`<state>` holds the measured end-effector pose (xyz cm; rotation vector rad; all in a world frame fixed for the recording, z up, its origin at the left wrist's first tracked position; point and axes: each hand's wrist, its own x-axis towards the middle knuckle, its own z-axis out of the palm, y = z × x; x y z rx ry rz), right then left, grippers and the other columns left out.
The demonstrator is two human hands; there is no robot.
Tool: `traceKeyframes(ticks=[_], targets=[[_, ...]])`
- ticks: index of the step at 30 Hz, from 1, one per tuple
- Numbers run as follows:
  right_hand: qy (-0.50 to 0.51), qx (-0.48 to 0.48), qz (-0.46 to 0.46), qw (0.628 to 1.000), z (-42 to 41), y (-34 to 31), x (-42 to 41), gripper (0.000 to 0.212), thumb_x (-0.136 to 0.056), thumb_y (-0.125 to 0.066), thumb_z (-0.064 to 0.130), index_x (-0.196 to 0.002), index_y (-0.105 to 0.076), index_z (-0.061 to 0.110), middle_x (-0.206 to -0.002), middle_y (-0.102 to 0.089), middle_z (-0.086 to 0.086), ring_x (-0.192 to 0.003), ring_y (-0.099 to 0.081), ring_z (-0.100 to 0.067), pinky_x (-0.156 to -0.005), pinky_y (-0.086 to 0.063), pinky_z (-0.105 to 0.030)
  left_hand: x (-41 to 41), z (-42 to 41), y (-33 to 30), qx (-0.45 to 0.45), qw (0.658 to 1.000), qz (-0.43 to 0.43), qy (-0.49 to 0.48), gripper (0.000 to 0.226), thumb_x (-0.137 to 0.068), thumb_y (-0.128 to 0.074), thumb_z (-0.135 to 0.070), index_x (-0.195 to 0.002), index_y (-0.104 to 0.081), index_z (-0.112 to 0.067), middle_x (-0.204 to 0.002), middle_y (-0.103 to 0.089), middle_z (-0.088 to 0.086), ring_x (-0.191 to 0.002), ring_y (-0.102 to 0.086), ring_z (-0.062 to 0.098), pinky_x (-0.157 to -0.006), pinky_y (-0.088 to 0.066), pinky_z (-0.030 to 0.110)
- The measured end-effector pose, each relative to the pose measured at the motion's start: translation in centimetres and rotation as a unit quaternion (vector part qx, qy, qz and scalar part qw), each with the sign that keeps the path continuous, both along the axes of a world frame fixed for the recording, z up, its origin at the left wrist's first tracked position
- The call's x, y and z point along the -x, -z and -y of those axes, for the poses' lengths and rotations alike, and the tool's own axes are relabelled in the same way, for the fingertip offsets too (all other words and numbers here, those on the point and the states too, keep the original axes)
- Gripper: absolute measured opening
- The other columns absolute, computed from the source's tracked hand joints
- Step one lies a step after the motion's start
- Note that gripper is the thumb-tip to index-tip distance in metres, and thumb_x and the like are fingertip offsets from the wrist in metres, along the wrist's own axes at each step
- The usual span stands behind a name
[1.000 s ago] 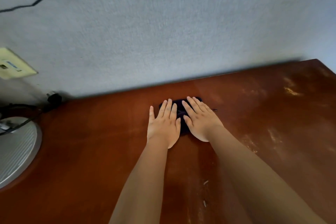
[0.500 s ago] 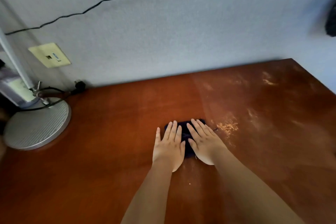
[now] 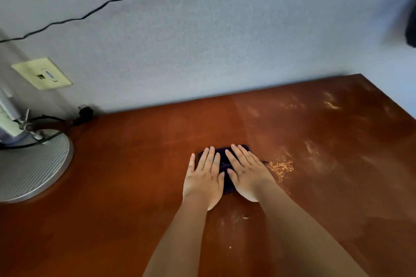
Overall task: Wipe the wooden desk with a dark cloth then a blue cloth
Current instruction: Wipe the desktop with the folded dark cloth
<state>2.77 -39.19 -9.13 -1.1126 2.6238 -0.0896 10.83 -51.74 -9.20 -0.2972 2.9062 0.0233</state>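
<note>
A small dark cloth (image 3: 225, 165) lies flat on the reddish wooden desk (image 3: 135, 186), near its middle. My left hand (image 3: 203, 177) and my right hand (image 3: 246, 173) both press down on it side by side, fingers straight and pointing away from me. The hands cover most of the cloth; only its far edge and a strip between the hands show. Pale dust patches (image 3: 280, 166) mark the desk just right of my right hand and further toward the right corner. No blue cloth is in view.
A lamp's round silver base (image 3: 33, 171) stands at the desk's left edge, with black cables (image 3: 51, 119) and a plug (image 3: 84, 112) at the wall. A beige wall socket (image 3: 41, 73) sits above it. The desk's right edge (image 3: 391, 99) runs diagonally.
Both hands slid the dark cloth toward me, away from the wall. My view rose and shifted left, bringing the lamp base and socket more into sight.
</note>
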Motion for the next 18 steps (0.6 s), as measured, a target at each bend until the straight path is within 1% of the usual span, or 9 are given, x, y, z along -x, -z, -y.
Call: traceKeyframes(ticks=[1, 2, 4, 7, 11, 18], targets=[[0.000, -0.006, -0.001, 1.000, 0.4, -0.1, 0.9, 0.064, -0.095, 0.006, 0.049, -0.152, 0.010, 0.022, -0.159, 0.017, 0.003, -0.145, 0.017, -0.011, -0.115, 0.011, -0.028, 0.8, 0.4, 0.0, 0.000, 1.000, 0.000, -0.002, 0.057, -0.103, -0.002, -0.040, -0.152, 0.011, -0.015, -0.160, 0.018, 0.003, -0.146, 0.019, 0.016, -0.119, 0.009, 0.044], [0.002, -0.010, 0.000, 1.000, 0.8, -0.1, 1.7, 0.058, -0.101, -0.004, 0.044, -0.152, 0.010, 0.021, -0.159, 0.017, 0.002, -0.145, 0.017, -0.011, -0.115, 0.011, -0.028, 1.7, 0.8, 0.1, 0.002, 1.000, 0.000, -0.001, 0.057, -0.103, -0.004, -0.040, -0.153, 0.010, -0.015, -0.160, 0.017, 0.002, -0.147, 0.018, 0.016, -0.119, 0.009, 0.044], [0.004, -0.010, -0.001, 1.000, 1.5, -0.1, 3.2, 0.056, -0.104, -0.011, 0.040, -0.152, 0.009, 0.021, -0.160, 0.016, 0.002, -0.145, 0.016, -0.011, -0.116, 0.010, -0.029, 3.3, 1.6, 0.2, 0.008, 1.000, 0.001, -0.001, 0.057, -0.103, -0.004, -0.040, -0.153, 0.009, -0.016, -0.161, 0.016, 0.002, -0.147, 0.018, 0.016, -0.120, 0.008, 0.045], [0.006, -0.009, -0.005, 1.000, 2.5, 0.1, 5.4, 0.056, -0.104, -0.012, 0.040, -0.152, 0.008, 0.022, -0.160, 0.015, 0.002, -0.146, 0.015, -0.012, -0.116, 0.009, -0.029, 5.5, 2.6, 0.2, 0.011, 1.000, 0.005, -0.003, 0.056, -0.103, -0.005, -0.040, -0.153, 0.008, -0.016, -0.161, 0.015, 0.002, -0.147, 0.017, 0.016, -0.120, 0.007, 0.045], [0.006, -0.017, -0.003, 1.000, 3.0, 0.1, 6.6, 0.056, -0.103, -0.012, 0.040, -0.152, 0.008, 0.022, -0.160, 0.015, 0.002, -0.146, 0.015, -0.012, -0.117, 0.008, -0.030, 6.5, 3.0, 0.2, 0.006, 1.000, 0.007, -0.009, 0.056, -0.103, -0.006, -0.040, -0.153, 0.007, -0.017, -0.161, 0.013, 0.002, -0.147, 0.016, 0.016, -0.120, 0.007, 0.044], [0.013, -0.037, -0.002, 0.999, 2.0, -0.1, 4.0, 0.056, -0.104, -0.011, 0.039, -0.152, 0.010, 0.019, -0.159, 0.017, -0.001, -0.146, 0.016, -0.014, -0.118, 0.007, -0.031, 4.0, 2.0, -0.3, 0.000, 1.000, 0.015, -0.013, 0.057, -0.104, -0.006, -0.040, -0.153, 0.008, -0.016, -0.161, 0.014, 0.003, -0.147, 0.016, 0.016, -0.120, 0.006, 0.047]])
